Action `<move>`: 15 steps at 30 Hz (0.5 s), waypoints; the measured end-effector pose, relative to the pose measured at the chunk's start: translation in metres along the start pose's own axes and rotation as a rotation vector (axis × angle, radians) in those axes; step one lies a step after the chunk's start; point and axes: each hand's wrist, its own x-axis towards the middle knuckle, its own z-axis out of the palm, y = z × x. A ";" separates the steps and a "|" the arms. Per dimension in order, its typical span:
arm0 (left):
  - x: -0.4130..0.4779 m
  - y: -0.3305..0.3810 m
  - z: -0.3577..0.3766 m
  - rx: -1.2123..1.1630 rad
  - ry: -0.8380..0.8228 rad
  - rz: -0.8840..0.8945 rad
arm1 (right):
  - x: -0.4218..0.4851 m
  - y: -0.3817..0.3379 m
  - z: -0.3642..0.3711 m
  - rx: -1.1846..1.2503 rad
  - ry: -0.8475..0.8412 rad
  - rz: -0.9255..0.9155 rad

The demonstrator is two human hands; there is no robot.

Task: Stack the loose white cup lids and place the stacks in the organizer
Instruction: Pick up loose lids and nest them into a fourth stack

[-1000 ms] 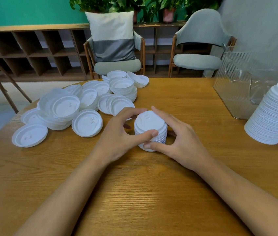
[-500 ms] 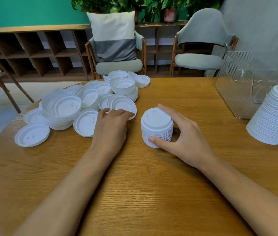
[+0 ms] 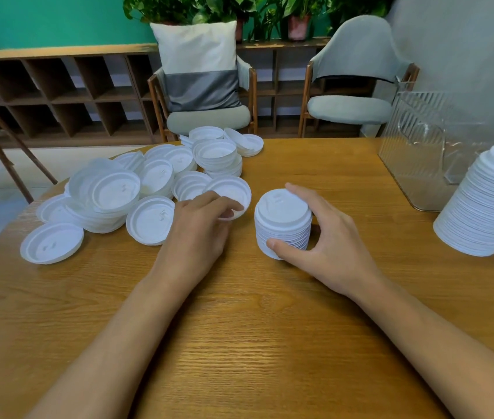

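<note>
On the wooden surface (image 3: 239, 334), the left hand (image 3: 197, 234) pinches one loose lid (image 3: 235, 189) with its fingers, and the right hand (image 3: 333, 249) curls its fingers round a small stack (image 3: 282, 220).

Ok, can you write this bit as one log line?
left hand: pinches lid | right hand: grips stack | stack: upright on table

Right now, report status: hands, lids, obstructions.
Left hand pinches a loose lid. Right hand grips the short stack, upright. Tall stack beside the clear organizer.
</note>
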 end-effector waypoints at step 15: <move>0.002 0.028 -0.017 -0.331 0.282 -0.171 | 0.001 -0.001 0.006 0.080 0.013 0.009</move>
